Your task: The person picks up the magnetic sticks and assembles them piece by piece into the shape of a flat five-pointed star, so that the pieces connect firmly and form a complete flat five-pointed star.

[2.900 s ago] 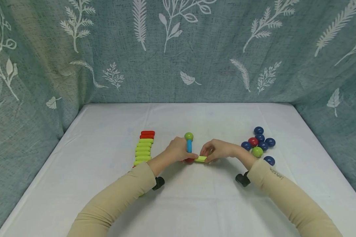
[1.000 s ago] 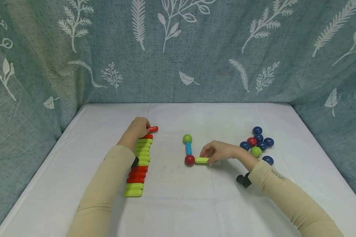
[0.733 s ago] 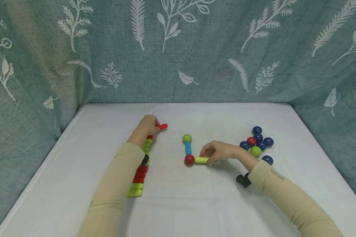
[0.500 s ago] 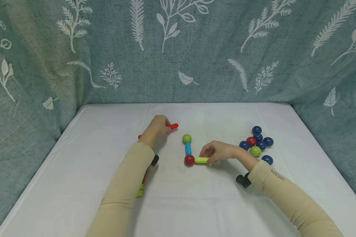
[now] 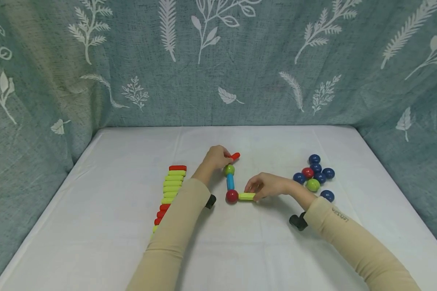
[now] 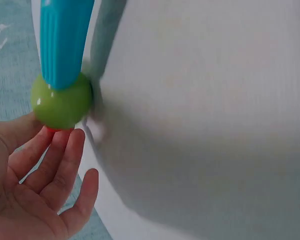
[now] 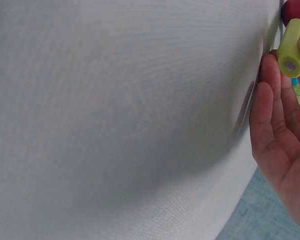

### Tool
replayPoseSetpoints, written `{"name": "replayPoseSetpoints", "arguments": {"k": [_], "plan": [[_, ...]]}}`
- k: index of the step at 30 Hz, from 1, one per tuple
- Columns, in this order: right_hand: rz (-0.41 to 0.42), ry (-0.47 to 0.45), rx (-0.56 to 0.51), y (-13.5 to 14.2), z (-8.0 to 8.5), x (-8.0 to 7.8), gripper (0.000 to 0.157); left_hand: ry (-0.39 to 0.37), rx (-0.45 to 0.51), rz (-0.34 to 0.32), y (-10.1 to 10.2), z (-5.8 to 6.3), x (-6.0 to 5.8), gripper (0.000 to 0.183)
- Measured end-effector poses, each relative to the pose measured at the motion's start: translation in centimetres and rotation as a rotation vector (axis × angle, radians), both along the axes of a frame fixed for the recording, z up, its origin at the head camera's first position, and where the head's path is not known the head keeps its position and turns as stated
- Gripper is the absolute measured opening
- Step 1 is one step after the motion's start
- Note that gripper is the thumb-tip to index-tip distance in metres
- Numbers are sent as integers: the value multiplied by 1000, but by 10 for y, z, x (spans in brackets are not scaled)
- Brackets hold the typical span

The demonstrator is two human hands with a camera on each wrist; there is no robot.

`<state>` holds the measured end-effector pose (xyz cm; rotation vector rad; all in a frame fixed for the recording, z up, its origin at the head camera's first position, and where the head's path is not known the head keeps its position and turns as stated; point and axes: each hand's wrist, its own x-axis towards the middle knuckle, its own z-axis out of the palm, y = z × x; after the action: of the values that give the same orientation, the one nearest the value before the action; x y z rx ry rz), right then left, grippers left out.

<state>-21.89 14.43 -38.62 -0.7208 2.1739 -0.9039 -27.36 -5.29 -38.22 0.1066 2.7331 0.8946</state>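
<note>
My left hand (image 5: 217,157) pinches a red magnetic rod (image 5: 235,156) just behind the green ball (image 5: 228,169). In the left wrist view that rod is mostly hidden behind the green ball (image 6: 62,102), with the blue rod (image 6: 65,40) joined on its other side. From the green ball, the blue rod (image 5: 230,182) runs down to a red ball (image 5: 232,196). A yellow-green rod (image 5: 246,196) reaches right from the red ball, its far end pinched by my right hand (image 5: 267,185). The right wrist view shows a metal disc in that rod's end (image 7: 290,65).
Left of the joined pieces lies a column of red and yellow-green rods (image 5: 172,183), partly covered by the left sleeve (image 5: 175,234). Several dark blue balls (image 5: 319,178), a red ball (image 5: 307,173) and a green ball (image 5: 312,185) lie at right on the white cloth (image 5: 269,250).
My left hand has left the red ball, taken a red rod from the top of the column and carried it right to the green ball. My right hand stays on the yellow-green rod.
</note>
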Motion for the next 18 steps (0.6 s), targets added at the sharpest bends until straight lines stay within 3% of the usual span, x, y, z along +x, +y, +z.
{"name": "replayPoseSetpoints", "arguments": {"k": [12, 18], "plan": [[12, -14, -17, 1, 0, 0, 27, -27, 49, 4, 9, -1, 8, 29], [9, -18, -12, 0, 1, 0, 27, -61, 62, -59, 4, 0, 9, 36]]}}
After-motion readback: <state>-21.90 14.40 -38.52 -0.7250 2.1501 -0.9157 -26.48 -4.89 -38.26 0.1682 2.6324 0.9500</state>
